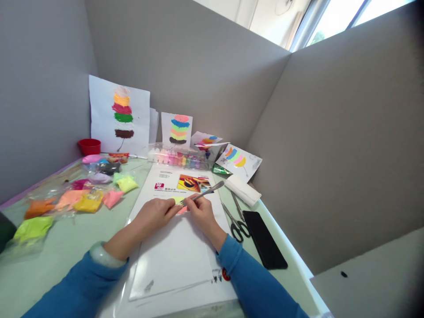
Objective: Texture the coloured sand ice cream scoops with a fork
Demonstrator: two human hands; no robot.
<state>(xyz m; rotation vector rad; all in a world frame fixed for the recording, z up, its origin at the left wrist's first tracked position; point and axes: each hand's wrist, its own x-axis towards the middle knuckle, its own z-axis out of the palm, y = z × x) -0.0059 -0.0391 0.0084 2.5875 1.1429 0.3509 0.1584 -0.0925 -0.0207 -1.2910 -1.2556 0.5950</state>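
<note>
Both of my hands meet above a white sheet of paper (pixel 172 256). My right hand (pixel 200 214) grips a metal fork (pixel 209 190) near its neck, and the handle slants up to the right. At the tines, the fingers of my left hand (pixel 158 213) are closed in a pinch; whether something small sits between them is hidden. Just beneath the fingers, yellow-green and pink patches (pixel 182 210), looking like soft clay, show on the paper. Under the sheet lies a printed paper pack (pixel 165 183) with a coffee-cup picture.
Bags of coloured clay (pixel 89 201) cover the left side, near a red cup (pixel 89 146). Scissors (pixel 239 227), a black phone (pixel 265 240) and a white roll (pixel 243 190) lie right. Behind stand a large ice-cream-like picture (pixel 141 119), smaller cards (pixel 185 132) and a clay pack (pixel 179 158).
</note>
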